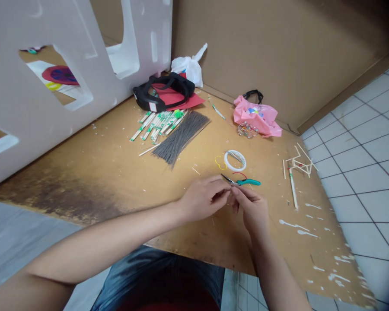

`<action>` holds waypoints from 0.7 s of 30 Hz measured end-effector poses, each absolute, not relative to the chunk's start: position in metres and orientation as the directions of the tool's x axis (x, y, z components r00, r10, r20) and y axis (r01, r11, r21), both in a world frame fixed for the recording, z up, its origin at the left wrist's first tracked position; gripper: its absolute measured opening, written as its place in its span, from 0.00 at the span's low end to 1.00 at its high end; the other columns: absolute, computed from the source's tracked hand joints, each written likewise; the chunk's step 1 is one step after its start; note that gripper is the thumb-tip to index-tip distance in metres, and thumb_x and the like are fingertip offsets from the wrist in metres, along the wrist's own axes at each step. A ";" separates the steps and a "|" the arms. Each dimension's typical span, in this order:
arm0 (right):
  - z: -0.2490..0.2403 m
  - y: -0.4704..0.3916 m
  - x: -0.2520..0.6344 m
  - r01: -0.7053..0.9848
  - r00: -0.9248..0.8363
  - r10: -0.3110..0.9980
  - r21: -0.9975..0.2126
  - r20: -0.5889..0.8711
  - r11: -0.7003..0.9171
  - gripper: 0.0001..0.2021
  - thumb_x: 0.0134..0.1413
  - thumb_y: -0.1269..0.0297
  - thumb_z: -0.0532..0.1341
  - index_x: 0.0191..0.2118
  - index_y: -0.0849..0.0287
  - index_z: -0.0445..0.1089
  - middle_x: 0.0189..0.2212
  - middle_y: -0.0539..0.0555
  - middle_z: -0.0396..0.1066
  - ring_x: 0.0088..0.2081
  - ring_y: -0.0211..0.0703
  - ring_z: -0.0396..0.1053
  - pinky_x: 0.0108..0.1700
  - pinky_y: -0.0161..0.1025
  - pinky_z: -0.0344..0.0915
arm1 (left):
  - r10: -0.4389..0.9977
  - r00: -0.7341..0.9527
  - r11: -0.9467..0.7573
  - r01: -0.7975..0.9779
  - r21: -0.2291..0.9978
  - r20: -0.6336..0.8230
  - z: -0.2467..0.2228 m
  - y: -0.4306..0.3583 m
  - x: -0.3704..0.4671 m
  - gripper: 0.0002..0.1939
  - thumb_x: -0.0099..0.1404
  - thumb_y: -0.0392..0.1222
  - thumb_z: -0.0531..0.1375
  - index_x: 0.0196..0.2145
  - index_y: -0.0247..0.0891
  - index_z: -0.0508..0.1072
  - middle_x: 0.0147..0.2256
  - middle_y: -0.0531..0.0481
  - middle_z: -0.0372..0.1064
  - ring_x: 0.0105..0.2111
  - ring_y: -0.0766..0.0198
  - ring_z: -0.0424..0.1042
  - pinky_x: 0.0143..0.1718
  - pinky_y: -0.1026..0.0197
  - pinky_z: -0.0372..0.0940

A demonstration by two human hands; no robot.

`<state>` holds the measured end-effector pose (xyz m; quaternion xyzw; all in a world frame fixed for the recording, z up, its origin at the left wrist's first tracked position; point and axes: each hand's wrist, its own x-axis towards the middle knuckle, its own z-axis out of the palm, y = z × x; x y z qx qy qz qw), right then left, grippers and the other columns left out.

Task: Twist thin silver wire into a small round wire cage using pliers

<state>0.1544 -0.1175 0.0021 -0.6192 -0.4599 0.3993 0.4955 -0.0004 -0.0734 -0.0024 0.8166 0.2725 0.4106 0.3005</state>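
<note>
My left hand [205, 198] and my right hand [254, 211] meet over the board near its front. Thumb and fingers are pinched together on both, at almost the same spot. Whatever sits between the fingertips is too small and too covered to make out. Just beyond them lies a pair of pliers [249, 182] with teal handles, its jaws pointing left. A short red wire [240, 173] curves behind the pliers. Farther back are a white ring-shaped spool [226, 160] and a bent yellow wire [218, 163].
Grey wires [183, 136] lie fanned beside paper-wrapped chopsticks [145, 129]. Behind are a black headset [142, 100], red paper [194, 103] and a white bag [191, 69]. A pink bag [270, 119] and beaded wire [247, 129] lie back right; a stick frame [293, 190] is right. A white panel [68, 26] stands left.
</note>
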 end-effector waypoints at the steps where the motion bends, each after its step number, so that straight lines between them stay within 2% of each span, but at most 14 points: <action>1: 0.004 -0.118 0.154 0.199 0.273 0.961 -0.975 -0.040 -0.097 0.11 0.45 0.56 0.65 0.30 0.59 0.77 0.13 0.46 0.65 0.15 0.31 0.59 0.17 0.31 0.58 | 0.690 0.514 -0.673 0.197 0.713 0.510 -0.003 -0.074 0.000 0.08 0.62 0.34 0.52 0.34 0.36 0.71 0.25 0.53 0.64 0.25 0.70 0.63 0.26 0.67 0.57; 6: 0.007 -0.119 0.156 0.341 0.346 0.938 -0.930 -0.010 -0.136 0.13 0.42 0.54 0.66 0.24 0.61 0.75 0.12 0.47 0.65 0.15 0.33 0.60 0.19 0.32 0.60 | 0.707 0.496 -0.650 0.175 0.739 0.504 -0.005 -0.074 0.001 0.08 0.63 0.35 0.52 0.34 0.36 0.71 0.24 0.53 0.63 0.25 0.70 0.63 0.26 0.68 0.58; 10: 0.003 -0.120 0.161 0.441 0.375 0.925 -0.889 0.059 -0.123 0.17 0.46 0.52 0.63 0.17 0.60 0.71 0.13 0.49 0.65 0.17 0.35 0.62 0.22 0.33 0.61 | 0.704 0.473 -0.659 0.159 0.735 0.530 -0.004 -0.076 0.000 0.08 0.63 0.35 0.52 0.35 0.36 0.70 0.26 0.52 0.64 0.25 0.70 0.63 0.27 0.67 0.59; 12: 0.001 -0.120 0.163 0.468 0.355 0.931 -0.878 0.086 -0.097 0.18 0.47 0.52 0.62 0.16 0.60 0.69 0.12 0.48 0.64 0.17 0.34 0.61 0.21 0.32 0.59 | 0.714 0.453 -0.645 0.128 0.753 0.534 -0.004 -0.077 0.001 0.08 0.63 0.36 0.52 0.36 0.36 0.70 0.27 0.52 0.65 0.25 0.70 0.63 0.28 0.67 0.59; 15: -0.001 -0.120 0.166 0.519 0.347 0.925 -0.853 0.154 -0.052 0.19 0.47 0.53 0.62 0.15 0.60 0.67 0.09 0.45 0.57 0.14 0.30 0.53 0.18 0.31 0.52 | 0.806 0.365 -0.524 0.076 0.849 0.465 -0.003 -0.075 0.002 0.06 0.62 0.37 0.53 0.34 0.36 0.70 0.27 0.52 0.65 0.25 0.71 0.63 0.25 0.68 0.59; 17: -0.001 -0.121 0.167 0.538 0.357 0.907 -0.843 0.223 -0.005 0.19 0.48 0.55 0.62 0.14 0.60 0.64 0.10 0.44 0.54 0.15 0.30 0.51 0.18 0.31 0.50 | 0.868 0.320 -0.407 0.016 0.913 0.381 -0.003 -0.072 0.003 0.06 0.61 0.38 0.55 0.32 0.35 0.70 0.25 0.53 0.65 0.23 0.72 0.62 0.23 0.68 0.58; 19: -0.001 -0.120 0.169 0.534 0.359 0.881 -0.842 0.307 0.075 0.17 0.50 0.57 0.61 0.16 0.59 0.64 0.14 0.46 0.58 0.19 0.32 0.56 0.22 0.32 0.55 | 0.903 0.319 -0.286 -0.057 0.957 0.289 -0.003 -0.070 0.005 0.06 0.61 0.40 0.56 0.30 0.34 0.70 0.24 0.54 0.64 0.21 0.73 0.61 0.22 0.69 0.57; 21: -0.002 -0.119 0.170 0.542 0.344 0.849 -0.823 0.401 0.169 0.11 0.51 0.60 0.61 0.22 0.59 0.67 0.21 0.48 0.64 0.25 0.35 0.62 0.28 0.34 0.60 | 0.911 0.358 -0.166 -0.131 0.977 0.203 -0.005 -0.068 0.006 0.07 0.60 0.42 0.56 0.30 0.34 0.69 0.22 0.55 0.63 0.19 0.73 0.61 0.20 0.69 0.57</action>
